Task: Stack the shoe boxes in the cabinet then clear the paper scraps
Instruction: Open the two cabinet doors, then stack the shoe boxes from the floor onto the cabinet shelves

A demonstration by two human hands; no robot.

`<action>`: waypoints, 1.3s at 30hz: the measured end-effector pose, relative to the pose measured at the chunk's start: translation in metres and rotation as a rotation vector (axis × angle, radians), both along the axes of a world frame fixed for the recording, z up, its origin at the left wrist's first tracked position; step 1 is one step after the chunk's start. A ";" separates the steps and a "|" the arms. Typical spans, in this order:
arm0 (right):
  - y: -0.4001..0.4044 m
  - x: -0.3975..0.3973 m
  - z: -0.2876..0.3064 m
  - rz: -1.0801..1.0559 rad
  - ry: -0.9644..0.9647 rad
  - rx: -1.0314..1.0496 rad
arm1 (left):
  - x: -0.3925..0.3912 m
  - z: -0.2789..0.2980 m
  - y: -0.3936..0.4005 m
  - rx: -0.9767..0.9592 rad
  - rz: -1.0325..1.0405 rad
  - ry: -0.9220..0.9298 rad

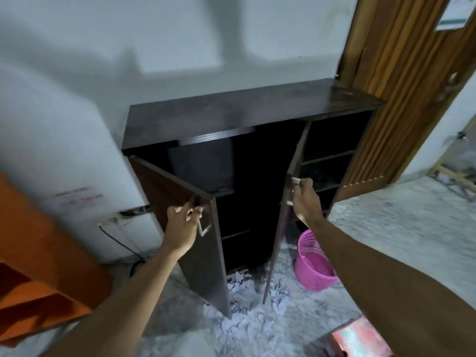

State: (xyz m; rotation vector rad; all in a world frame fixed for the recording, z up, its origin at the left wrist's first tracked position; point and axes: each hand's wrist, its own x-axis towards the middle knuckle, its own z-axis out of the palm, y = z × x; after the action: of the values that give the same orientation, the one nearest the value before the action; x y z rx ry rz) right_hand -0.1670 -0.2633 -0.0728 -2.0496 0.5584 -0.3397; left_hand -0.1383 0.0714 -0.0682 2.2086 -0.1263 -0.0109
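Observation:
A dark wooden cabinet (247, 109) stands against the white wall with both doors swung partly open. My left hand (181, 222) grips the metal handle of the left door (206, 253). My right hand (305, 199) grips the handle on the right door (279, 228). Dark shelves show inside. Torn white paper scraps (252, 320) litter the floor in front of the cabinet. A red shoe box (360, 338) lies on the floor at the bottom right, partly cut off by the frame's edge.
A pink plastic basket (313, 266) sits on the floor right of the cabinet. An orange shelf unit (38, 266) stands at the left. A brown wooden door (401, 86) is right of the cabinet. A black cable (121, 246) runs down the wall.

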 end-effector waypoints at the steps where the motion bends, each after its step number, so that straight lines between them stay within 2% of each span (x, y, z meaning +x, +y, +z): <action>1: 0.000 -0.008 -0.002 -0.035 -0.012 0.031 | -0.004 0.000 0.004 0.009 -0.005 -0.007; 5: -0.006 -0.034 0.001 -0.107 -0.025 0.140 | -0.020 -0.007 0.030 0.029 0.015 -0.074; 8: -0.016 -0.044 0.006 -0.201 0.029 0.144 | -0.035 -0.015 0.055 0.031 0.062 -0.142; 15: -0.036 -0.068 0.009 -0.501 0.129 0.152 | -0.080 -0.008 0.102 -0.071 0.283 -0.107; 18: -0.031 -0.088 0.014 -0.472 0.113 0.111 | -0.103 -0.007 0.116 -0.085 0.436 -0.163; 21: -0.019 -0.109 0.014 -0.385 0.102 0.074 | -0.133 -0.002 0.114 -0.074 0.504 -0.248; 25: -0.005 -0.134 0.001 -0.272 0.106 0.026 | -0.169 0.002 0.094 -0.080 0.355 -0.397; 28: 0.006 -0.159 -0.006 -0.222 0.090 0.017 | -0.179 -0.005 0.069 -0.062 0.209 -0.401; 35: 0.011 -0.215 -0.033 -0.221 0.086 0.020 | -0.165 -0.020 -0.005 -0.034 -0.142 -0.225; 39: 0.004 -0.250 -0.053 -0.335 0.106 0.067 | -0.141 -0.036 -0.047 -0.001 -0.323 -0.123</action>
State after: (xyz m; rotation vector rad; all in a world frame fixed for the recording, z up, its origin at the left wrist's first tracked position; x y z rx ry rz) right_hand -0.4169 -0.2595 -0.1261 -1.9158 0.9703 -0.4038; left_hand -0.2794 0.0248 -0.1039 2.1651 -0.5495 -0.0534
